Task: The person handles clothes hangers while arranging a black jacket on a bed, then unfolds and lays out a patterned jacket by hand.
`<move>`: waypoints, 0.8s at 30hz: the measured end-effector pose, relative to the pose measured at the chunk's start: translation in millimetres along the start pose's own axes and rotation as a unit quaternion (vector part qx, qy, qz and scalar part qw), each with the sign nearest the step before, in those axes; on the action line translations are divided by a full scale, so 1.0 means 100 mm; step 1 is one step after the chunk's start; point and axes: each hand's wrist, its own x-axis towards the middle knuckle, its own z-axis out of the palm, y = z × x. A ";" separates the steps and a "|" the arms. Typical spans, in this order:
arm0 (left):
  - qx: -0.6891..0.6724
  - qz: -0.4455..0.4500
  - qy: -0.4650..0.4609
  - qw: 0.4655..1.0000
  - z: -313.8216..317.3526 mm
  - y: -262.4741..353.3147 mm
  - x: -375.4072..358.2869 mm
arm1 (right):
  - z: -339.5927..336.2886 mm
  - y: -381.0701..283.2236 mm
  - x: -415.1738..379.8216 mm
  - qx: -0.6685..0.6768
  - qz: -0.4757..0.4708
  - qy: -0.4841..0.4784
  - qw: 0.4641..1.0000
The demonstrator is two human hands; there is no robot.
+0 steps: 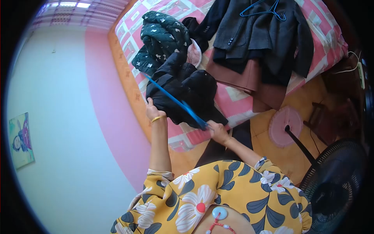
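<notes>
Both bare arms are extended forward toward the middle of the frame. The left hand [152, 110], a gold bangle at its wrist, is raised with fingers curled shut. The right hand [217, 132], lower and right of centre, is closed in a grip, forearm angled up.

Slim blue plastic hanger [175, 100]: smooth, slight sheen. Black puffy jacket [187, 91]: quilted synthetic cloth, matt. Dark green padded jacket with small white print [163, 35]: quilted cloth, faint sheen. Dark grey suit jacket [261, 35]: woven cloth, matt. Pink-and-white checked bedspread [233, 97]: soft cloth. Black fan grille [335, 183]: looks like wire metal.
</notes>
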 end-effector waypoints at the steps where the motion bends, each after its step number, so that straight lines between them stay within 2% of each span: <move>1: 0.047 0.037 -0.023 0.998 -0.01 -0.02 0.03 | 0.07 0.38 -0.11 -0.049 0.084 -0.066 0.993; 2: -0.007 0.008 0.009 1.000 0.10 0.05 -0.17 | 0.07 0.23 -0.10 -0.055 0.057 -0.026 0.997; 3: -0.009 0.007 0.004 1.000 0.11 0.06 -0.04 | 0.02 -0.07 -0.09 -0.058 0.033 0.015 0.998; 5: 0.008 -0.011 -0.021 1.000 -0.13 -0.06 0.14 | -0.14 -0.83 0.00 0.052 -0.072 0.045 0.995; 6: 0.010 -0.009 -0.003 1.000 0.04 0.04 -0.06 | -0.12 -0.91 -0.01 0.131 -0.037 0.027 0.990; 7: 0.000 -0.013 -0.005 1.000 0.09 0.02 -0.06 | -0.06 -0.79 -0.04 0.122 -0.040 0.026 0.991; 9: 0.008 -0.026 -0.043 0.999 0.23 0.07 -0.07 | 0.15 -0.09 -0.13 -0.048 -0.040 0.035 0.997; 10: 0.069 -0.010 -0.004 0.998 0.44 0.15 -0.35 | 0.30 0.47 -0.31 -0.078 0.095 0.001 0.992; 11: 0.010 -0.054 -0.030 0.998 0.34 0.01 -0.15 | 0.27 0.31 -0.26 -0.082 0.093 0.006 0.992; 13: -0.001 -0.047 -0.108 0.993 0.28 0.01 -0.11 | 0.15 -0.47 -0.22 0.002 0.012 0.106 0.994; 14: 0.007 -0.057 -0.107 0.993 0.23 -0.04 -0.14 | 0.08 -0.75 -0.19 0.001 -0.049 0.070 0.996; 15: 0.005 -0.046 -0.088 0.995 0.34 -0.06 -0.14 | 0.10 -0.70 -0.20 -0.001 -0.048 0.074 0.996; 17: 0.001 -0.035 -0.080 0.996 0.46 -0.02 -0.18 | 0.26 -0.46 -0.24 0.055 0.021 0.160 0.985; 18: 0.033 -0.032 -0.108 0.993 0.53 0.01 -0.20 | 0.34 -0.05 -0.31 -0.067 0.012 0.138 0.988; 19: 0.066 -0.030 -0.134 0.988 0.56 0.01 -0.23 | 0.42 0.51 -0.48 -0.053 0.121 0.080 0.988; 20: 0.021 -0.083 -0.156 0.984 0.55 -0.01 -0.23 | 0.40 0.34 -0.54 -0.090 0.103 0.113 0.984; 21: -0.008 -0.084 -0.151 0.985 0.55 -0.03 -0.18 | 0.33 0.06 -0.49 -0.129 0.080 0.145 0.978; 22: 0.019 -0.070 -0.150 0.986 0.54 -0.05 -0.12 | 0.26 -0.25 -0.40 -0.059 0.052 0.160 0.984; 23: 0.048 -0.059 -0.148 0.986 0.50 -0.10 -0.09 | 0.25 -0.38 -0.39 -0.023 -0.014 0.143 0.989; 24: 0.047 -0.054 -0.152 0.986 0.54 -0.12 -0.12 | 0.28 -0.54 -0.40 0.043 0.003 0.183 0.982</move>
